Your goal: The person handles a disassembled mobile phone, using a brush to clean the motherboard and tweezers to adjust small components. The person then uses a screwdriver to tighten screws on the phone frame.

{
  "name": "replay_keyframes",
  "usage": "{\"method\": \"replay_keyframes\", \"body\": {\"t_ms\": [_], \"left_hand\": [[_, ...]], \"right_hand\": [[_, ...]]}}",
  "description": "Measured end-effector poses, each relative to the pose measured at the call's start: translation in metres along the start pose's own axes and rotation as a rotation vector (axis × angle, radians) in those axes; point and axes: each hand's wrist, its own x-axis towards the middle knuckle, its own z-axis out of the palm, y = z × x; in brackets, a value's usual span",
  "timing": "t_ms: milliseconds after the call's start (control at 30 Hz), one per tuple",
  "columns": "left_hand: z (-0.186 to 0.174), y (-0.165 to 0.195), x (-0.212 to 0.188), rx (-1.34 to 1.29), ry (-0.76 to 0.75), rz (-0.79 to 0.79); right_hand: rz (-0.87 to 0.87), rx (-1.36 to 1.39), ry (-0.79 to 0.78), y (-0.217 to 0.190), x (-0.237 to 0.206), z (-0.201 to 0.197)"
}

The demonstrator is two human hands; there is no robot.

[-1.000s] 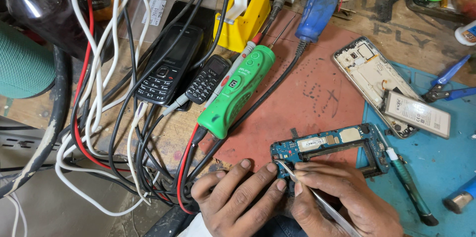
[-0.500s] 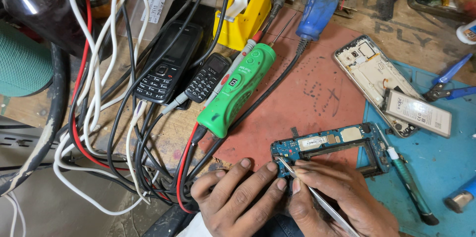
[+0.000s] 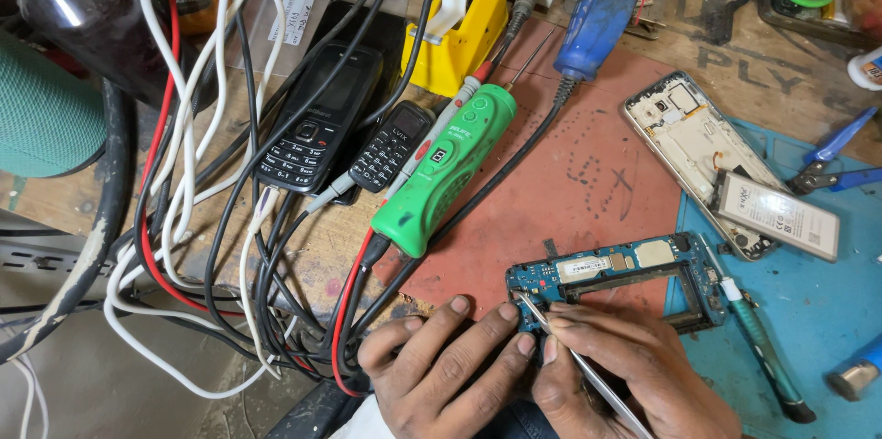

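A blue phone circuit board [image 3: 614, 270] lies on a reddish mat [image 3: 570, 163] near the front edge. My left hand [image 3: 441, 367] rests on the mat with its fingertips against the board's lower left corner. My right hand [image 3: 634, 367] holds metal tweezers [image 3: 579, 361] whose tips touch that same corner. A green-handled screwdriver [image 3: 763, 347] lies just right of the board on a blue mat [image 3: 808, 310].
A green handheld tool [image 3: 448, 168], two black keypad phones [image 3: 317, 127], a yellow tape dispenser [image 3: 459, 16] and a tangle of cables [image 3: 211, 219] fill the left. An opened phone shell [image 3: 684, 140] with a battery [image 3: 776, 216] lies at the right, beside blue cutters [image 3: 831, 159].
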Motion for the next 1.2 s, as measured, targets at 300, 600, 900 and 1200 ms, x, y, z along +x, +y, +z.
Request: {"method": "replay_keyframes", "body": {"t_ms": [300,600,900,1200], "left_hand": [[-0.002,-0.005,0.001,-0.035,-0.026,0.043],[-0.001,-0.006,0.000,-0.013,-0.020,0.055],[-0.001,-0.005,0.000,-0.041,-0.022,0.028],[-0.002,0.005,-0.001,-0.036,-0.041,-0.080]], "right_hand": [[-0.029,0.071,-0.049,0.014,-0.004,-0.002],[0.079,0.183,0.056,-0.004,-0.007,0.004],[-0.036,0.149,0.013,0.006,0.002,0.003],[0.131,0.198,0.152,-0.017,0.002,0.011]]}}
